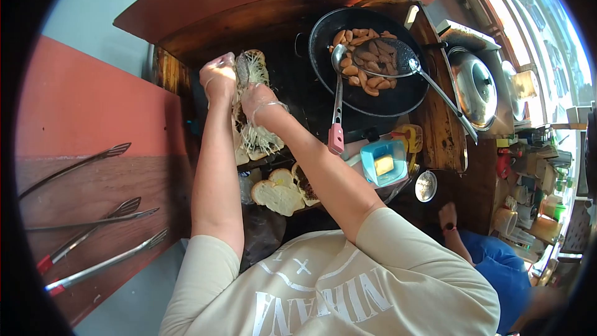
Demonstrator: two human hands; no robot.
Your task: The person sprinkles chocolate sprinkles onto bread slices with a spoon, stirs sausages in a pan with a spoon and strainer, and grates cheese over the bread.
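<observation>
I'm leaning over the dark griddle (292,96), which is taking up the middle. The pan (398,96) is sitting at its far right, full of sausages (364,56), with a skimmer (401,59) lying in it and a spoon (336,106) (pink handle) hanging over the near rim. The sandwich (255,140) is lying on the griddle's left side, long and split, with shredded filling spilling out. My left hand (217,78) is clamping its far end, fingers closed on the bread crust. My right hand (258,99) is pressing on the middle, just beside the left. Its fingers are curling into the filling, and I cannot tell whether they're gripping anything. Three tongs (93,224) are lying on the wooden board (93,186) to my left, well apart from both hands. A lid (476,87) is sitting right of the pan. Bread slices (277,194) are lying nearer me, just below the sandwich. A blue tub (384,165) is standing beside the spoon's handle, holding a yellow block. Another person's hand (448,214) is showing lower right, above a blue sleeve.
</observation>
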